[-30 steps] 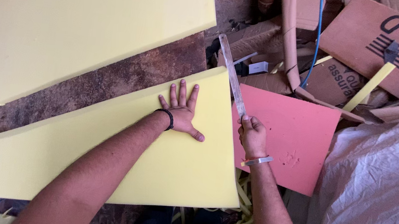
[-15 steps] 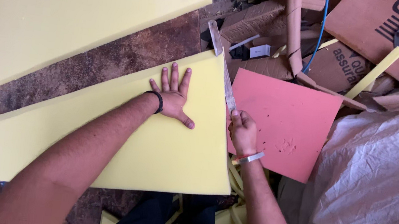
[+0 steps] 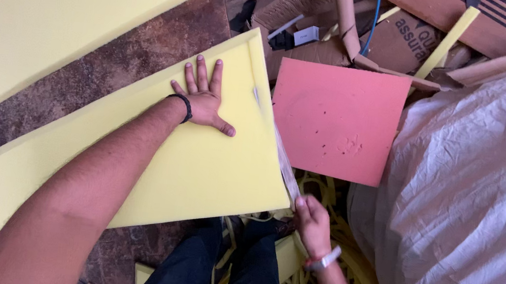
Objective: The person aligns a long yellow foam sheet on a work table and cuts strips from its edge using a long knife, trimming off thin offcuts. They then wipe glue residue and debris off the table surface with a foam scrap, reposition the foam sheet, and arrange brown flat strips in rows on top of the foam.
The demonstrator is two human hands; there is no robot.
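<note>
Mottled brown stone floor (image 3: pixel 142 53) carries the work, seen from above. At the upper left corner lies 1 large yellow foam sheet (image 3: pixel 46 4), well apart from the piece in hand. Across the middle of the floor runs a second, thick yellow foam slab (image 3: pixel 198 174), angled from lower left to upper right. The left hand (image 3: pixel 203 101) rests flat on the slab near its upper right corner, fingers spread and released, palm pressing down; a dark band circles the wrist. Along the slab's right edge lies a long narrow blade (image 3: pixel 280 154), blurred, touching the foam edge. The right hand (image 3: pixel 312 222), just off the slab's lower right corner, is clenched around the blade's near end; a pale band sits on that wrist. Dark trousers (image 3: pixel 213 271) show below the slab, with thin yellow foam offcuts (image 3: pixel 329 195) strewn beside them. Just right of the blade lies 1 square pink foam sheet (image 3: pixel 338 120). Brown cardboard boxes (image 3: pixel 398 41) crowd the top edge. A white woven sack (image 3: pixel 474 205) fills the right side.
</note>
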